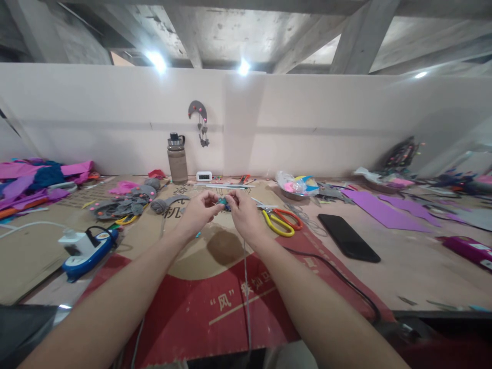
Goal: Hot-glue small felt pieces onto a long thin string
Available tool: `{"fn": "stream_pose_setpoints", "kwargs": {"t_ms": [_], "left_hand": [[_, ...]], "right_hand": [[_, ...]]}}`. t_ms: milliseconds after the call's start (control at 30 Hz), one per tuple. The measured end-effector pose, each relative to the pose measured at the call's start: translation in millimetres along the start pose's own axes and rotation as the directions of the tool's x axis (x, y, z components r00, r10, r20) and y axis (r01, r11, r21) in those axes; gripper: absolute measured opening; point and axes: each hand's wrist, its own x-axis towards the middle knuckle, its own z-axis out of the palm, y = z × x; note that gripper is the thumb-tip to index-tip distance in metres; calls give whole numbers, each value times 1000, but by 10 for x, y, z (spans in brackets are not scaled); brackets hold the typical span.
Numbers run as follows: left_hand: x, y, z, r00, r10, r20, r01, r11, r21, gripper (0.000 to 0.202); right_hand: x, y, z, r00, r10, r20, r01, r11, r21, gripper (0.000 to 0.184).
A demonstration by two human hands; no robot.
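Observation:
Both hands meet above the middle of the table, pinching a small teal-and-blue piece (222, 201) between their fingertips. My left hand (202, 209) grips its left side with thumb and forefinger. From the right, my right hand (242, 210) closes on the same piece. What the piece is made into is too small to tell. A thin grey cord (246, 287) hangs below my right hand and runs down over the red printed cardboard (184, 318). Scissors with yellow and orange handles (282, 221) lie just right of my right hand.
A black phone (348, 237) and purple sheets (384, 209) lie to the right. A blue power strip (90, 256) sits at left, near grey felt pieces (128, 202). A water bottle (177, 161), white clock (204, 176) and filled bowl (298, 190) stand at the back.

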Motion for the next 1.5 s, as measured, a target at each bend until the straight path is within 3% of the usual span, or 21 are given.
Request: {"fn": "stream_pose_setpoints", "kwargs": {"t_ms": [133, 233, 367, 567, 867, 1133, 1333, 1500], "left_hand": [[-1, 24, -2, 997, 12, 77, -9, 999, -34, 26], [7, 69, -40, 989, -38, 139, 46, 998, -51, 25], [31, 123, -136, 988, -89, 128, 93, 995, -27, 27], [53, 138, -254, 982, -60, 178, 34, 989, 143, 23], [16, 222, -306, 947, -148, 286, 105, 982, 159, 20], [54, 166, -327, 946, -28, 323, -67, 958, 279, 17], [54, 97, -271, 950, 50, 308, -190, 875, 445, 18], [66, 43, -223, 953, 65, 295, -186, 896, 404, 14]], "right_hand": [[13, -13, -37, 1000, 8, 23, -8, 1000, -9, 17], [25, -19, -77, 1000, -23, 21, 24, 998, -55, 17], [38, -12, -117, 992, -106, 74, 114, 986, -125, 17], [32, -20, -146, 956, -202, 214, 243, 952, -187, 18], [27, -51, -193, 892, -279, 356, 379, 891, -252, 16], [24, -106, -202, 866, -272, 421, 415, 860, -297, 16], [27, -78, -205, 857, -250, 450, 421, 842, -336, 12], [27, -77, -191, 869, -234, 436, 379, 881, -283, 14]]}}
